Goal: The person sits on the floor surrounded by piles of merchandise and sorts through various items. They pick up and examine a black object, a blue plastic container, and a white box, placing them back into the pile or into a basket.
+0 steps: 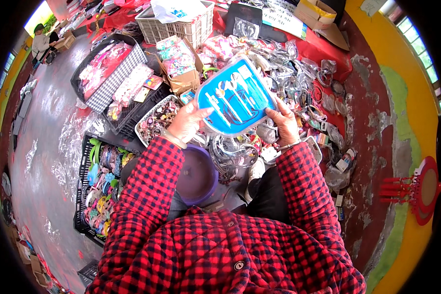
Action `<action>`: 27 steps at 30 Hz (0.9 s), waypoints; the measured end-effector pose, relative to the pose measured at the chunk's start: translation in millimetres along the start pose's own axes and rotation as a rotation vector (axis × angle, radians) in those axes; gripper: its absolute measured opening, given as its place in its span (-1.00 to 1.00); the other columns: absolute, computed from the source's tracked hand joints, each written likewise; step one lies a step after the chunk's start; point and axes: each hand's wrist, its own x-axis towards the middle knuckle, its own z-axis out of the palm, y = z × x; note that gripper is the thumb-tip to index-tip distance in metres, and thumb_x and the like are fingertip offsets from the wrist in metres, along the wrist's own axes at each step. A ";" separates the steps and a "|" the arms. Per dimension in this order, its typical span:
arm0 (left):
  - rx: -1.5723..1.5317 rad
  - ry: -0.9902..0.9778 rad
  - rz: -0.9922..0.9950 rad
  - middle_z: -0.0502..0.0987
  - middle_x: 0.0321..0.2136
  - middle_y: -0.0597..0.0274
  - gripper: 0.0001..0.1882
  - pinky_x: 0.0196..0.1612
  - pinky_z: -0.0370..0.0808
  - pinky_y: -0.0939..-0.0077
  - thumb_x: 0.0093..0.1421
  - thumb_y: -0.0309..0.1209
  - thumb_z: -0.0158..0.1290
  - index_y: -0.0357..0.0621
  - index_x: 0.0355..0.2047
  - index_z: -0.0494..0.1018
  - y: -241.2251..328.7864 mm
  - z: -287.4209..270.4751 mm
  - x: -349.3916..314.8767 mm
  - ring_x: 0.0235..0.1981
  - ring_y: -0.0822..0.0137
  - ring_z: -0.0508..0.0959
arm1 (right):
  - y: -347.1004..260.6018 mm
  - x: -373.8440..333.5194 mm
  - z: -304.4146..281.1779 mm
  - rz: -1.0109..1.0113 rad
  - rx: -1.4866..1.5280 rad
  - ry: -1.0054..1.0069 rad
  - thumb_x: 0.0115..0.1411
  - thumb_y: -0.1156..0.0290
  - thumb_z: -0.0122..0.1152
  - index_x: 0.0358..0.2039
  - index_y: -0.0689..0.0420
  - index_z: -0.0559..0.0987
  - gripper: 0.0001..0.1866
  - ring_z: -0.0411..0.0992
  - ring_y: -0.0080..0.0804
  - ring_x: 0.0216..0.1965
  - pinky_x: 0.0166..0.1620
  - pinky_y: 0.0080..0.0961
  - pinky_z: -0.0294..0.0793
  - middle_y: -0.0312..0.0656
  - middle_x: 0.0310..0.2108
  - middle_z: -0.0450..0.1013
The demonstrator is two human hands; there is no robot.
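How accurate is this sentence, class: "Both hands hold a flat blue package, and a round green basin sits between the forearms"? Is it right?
Not quite: the round basin is purple, not green, as the head view shows. The left hand and right hand do hold the flat blue package.

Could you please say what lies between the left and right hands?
The blue package spans from the left hand to the right hand, as the head view shows.
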 end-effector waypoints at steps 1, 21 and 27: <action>0.037 0.068 -0.036 0.43 -0.20 0.20 -0.62 -0.12 0.42 0.47 0.05 -0.57 0.01 -0.27 -0.09 0.26 0.3 0.4 -2.5 -0.22 0.38 0.46 | 0.7 0.3 -0.4 0.004 -0.017 -0.008 0.00 0.64 0.07 -0.01 0.22 0.33 -0.53 0.32 -0.53 -0.13 -0.03 -0.59 0.26 -0.26 -0.14 0.38; 0.235 0.053 0.081 0.44 -0.26 0.24 -0.67 -0.29 0.42 0.59 0.05 -0.48 0.00 -0.26 -0.14 0.30 -12.4 -3.1 0.6 -0.33 0.47 0.46 | -15.2 -7.5 -4.4 0.101 -0.813 0.064 0.00 0.37 0.10 -0.33 0.27 0.52 -0.74 0.38 -0.53 -0.45 -0.34 -0.54 0.37 -0.22 -0.50 0.46; 0.446 0.254 -0.178 0.45 -0.20 0.18 -0.57 -0.23 0.38 0.57 0.11 -0.23 -0.01 -0.22 -0.07 0.29 -36.0 -73.0 2.0 -0.20 0.42 0.45 | -59.0 -96.8 -100.6 -0.179 -0.518 0.411 0.04 0.39 0.10 -0.31 0.30 0.50 -0.75 0.35 -0.59 -0.42 -0.32 -0.61 0.35 -0.29 -0.47 0.44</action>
